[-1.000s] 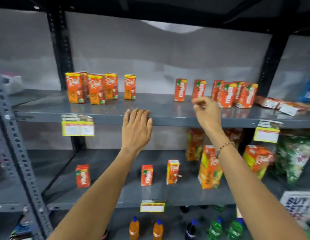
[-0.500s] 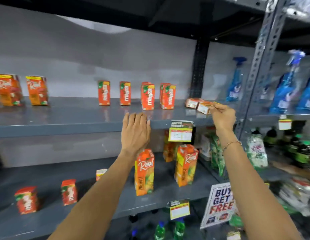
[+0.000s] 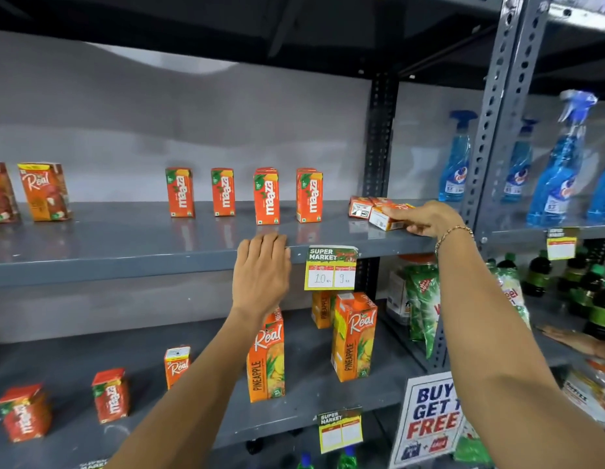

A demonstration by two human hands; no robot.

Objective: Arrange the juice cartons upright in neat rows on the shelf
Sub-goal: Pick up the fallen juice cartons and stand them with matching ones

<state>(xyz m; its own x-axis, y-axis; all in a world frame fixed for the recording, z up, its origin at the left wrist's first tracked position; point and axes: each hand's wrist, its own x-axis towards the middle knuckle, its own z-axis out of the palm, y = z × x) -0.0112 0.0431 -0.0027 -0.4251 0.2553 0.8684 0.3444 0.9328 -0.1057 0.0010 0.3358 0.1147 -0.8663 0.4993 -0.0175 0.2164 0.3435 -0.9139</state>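
**shelfnoob:** why's the left hand [image 3: 260,265] just parked on the shelf [image 3: 125,245] lip?

**aisle9:** looks like bracing, imo. It's flat, fingers open, holding nothing, just near of the four upright Maaza cartons [image 3: 266,195]. The right hand [image 3: 426,219] does the work: fingers curled around a fallen carton [image 3: 383,218] at the far right end, touching a second toppled carton [image 3: 360,206] behind it. Both need standing up.

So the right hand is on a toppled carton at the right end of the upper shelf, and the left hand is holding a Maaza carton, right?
Not quite. The head view shows the left hand resting on the upper shelf front edge, holding nothing. The right hand is indeed on a toppled carton at the right end.
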